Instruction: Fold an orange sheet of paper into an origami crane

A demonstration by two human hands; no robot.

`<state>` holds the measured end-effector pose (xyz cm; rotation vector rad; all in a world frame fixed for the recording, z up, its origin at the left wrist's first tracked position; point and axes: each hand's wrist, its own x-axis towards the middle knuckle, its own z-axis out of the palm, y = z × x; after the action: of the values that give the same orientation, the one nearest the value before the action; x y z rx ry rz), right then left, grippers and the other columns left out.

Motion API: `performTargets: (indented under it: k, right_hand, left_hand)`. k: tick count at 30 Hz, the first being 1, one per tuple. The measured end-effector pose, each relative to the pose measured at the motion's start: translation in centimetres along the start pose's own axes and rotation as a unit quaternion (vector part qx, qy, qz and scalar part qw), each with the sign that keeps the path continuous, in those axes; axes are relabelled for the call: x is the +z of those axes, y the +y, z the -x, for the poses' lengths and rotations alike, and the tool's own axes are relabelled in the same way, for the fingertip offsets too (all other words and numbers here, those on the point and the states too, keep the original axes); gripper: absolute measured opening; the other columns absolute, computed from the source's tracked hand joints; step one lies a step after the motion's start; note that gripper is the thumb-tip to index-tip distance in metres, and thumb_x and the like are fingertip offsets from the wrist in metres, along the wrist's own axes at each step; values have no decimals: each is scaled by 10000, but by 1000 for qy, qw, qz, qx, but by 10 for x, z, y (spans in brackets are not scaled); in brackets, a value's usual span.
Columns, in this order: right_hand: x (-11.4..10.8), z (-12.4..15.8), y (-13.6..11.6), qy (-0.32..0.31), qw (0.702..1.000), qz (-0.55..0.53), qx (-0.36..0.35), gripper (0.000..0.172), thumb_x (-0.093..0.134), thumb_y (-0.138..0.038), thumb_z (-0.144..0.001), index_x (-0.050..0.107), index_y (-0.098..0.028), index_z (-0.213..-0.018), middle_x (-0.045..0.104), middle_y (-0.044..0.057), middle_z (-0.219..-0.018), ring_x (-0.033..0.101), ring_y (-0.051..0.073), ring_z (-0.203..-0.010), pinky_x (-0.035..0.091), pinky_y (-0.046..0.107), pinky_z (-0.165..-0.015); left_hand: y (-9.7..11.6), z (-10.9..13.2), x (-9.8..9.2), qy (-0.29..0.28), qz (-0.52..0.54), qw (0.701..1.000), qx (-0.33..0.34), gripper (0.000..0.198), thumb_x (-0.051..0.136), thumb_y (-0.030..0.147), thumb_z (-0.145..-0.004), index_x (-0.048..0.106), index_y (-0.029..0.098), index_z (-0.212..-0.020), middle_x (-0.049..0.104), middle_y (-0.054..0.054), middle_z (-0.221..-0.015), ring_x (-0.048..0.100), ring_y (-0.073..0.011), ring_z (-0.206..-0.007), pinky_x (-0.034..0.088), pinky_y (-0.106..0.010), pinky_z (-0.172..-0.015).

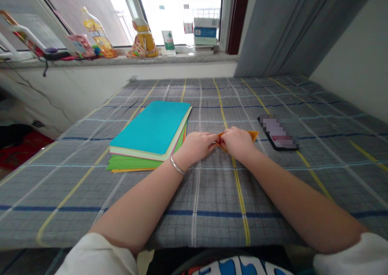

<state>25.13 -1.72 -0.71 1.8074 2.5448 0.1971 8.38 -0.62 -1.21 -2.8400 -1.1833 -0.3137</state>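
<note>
A small piece of folded orange paper (254,135) lies on the plaid cloth, mostly covered by my hands. My right hand (238,141) is closed on it, with a pointed orange corner sticking out to the right. Close beside it, my left hand (200,143) has its fingertips pinched at the paper's left end; a silver bangle (177,165) circles that wrist. To the left is a stack of coloured paper (136,162), green and orange sheets showing, under a blue-covered notebook (154,125). My left forearm passes by the stack's near right corner.
A phone (280,133) rests on the plaid cloth (218,194) right of my hands. Along the windowsill (115,61) stand bottles, a white-and-green tube (168,40) and stacked boxes (206,30). A grey curtain (279,28) hangs at the back right.
</note>
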Motion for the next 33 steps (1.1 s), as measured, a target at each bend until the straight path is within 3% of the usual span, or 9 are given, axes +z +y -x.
performTargets:
  k: [5,11,15,18,22,26,33]
  right_hand:
    - [0,-5,-3,-6,1000,1,-5,245,507,-252,-890,728,-154,-928,719,123,-956,611,253,-891,443,332,-687]
    - [-6,3,8,-2,1000,-8,-24,266,500,-306,-911,739,-203,-859,738,83,-923,638,235,-864,435,319,-657]
    - [-10,17,36,113,987,-19,-115,236,516,-272,-908,740,-211,-949,735,67,-1000,618,244,-987,419,386,-887]
    - [-1,22,65,174,981,-60,-68,235,568,-335,-882,748,-201,-950,704,78,-1116,599,266,-1039,416,422,-932]
    - [17,21,93,125,976,-174,-47,258,581,-414,-868,760,-227,-863,672,68,-1173,623,229,-1013,470,381,-894]
    - [26,19,102,72,967,-240,-54,215,657,-405,-799,749,-224,-870,715,51,-1033,644,217,-954,484,354,-883]
    - [21,19,99,18,942,-327,67,197,627,-375,-789,713,-204,-837,719,35,-829,646,196,-779,476,294,-693]
  left_hand:
    - [-1,0,3,-2,-10,1000,23,223,473,334,-946,651,228,-1028,725,-44,-918,689,-216,-843,479,-295,-713]
    - [-4,1,1,-11,-16,1000,24,256,470,360,-953,666,217,-1036,724,-57,-933,685,-217,-862,480,-301,-737]
    - [-5,2,-2,-9,-6,1000,-2,254,486,380,-948,676,220,-1002,728,-46,-946,685,-217,-866,474,-298,-740]
    - [-9,3,-2,5,-1,1000,-31,261,496,399,-940,670,218,-1012,726,-47,-918,681,-220,-858,466,-293,-711]
    - [-21,2,3,22,12,998,-56,225,531,385,-915,670,235,-1009,720,-28,-882,668,-205,-807,438,-280,-657]
    - [-35,1,8,37,89,990,-104,232,577,429,-870,687,241,-948,713,-18,-863,646,-186,-798,430,-265,-649]
    - [-48,-5,16,53,300,931,-202,243,590,389,-833,615,175,-722,652,3,-675,608,-130,-633,428,-229,-557]
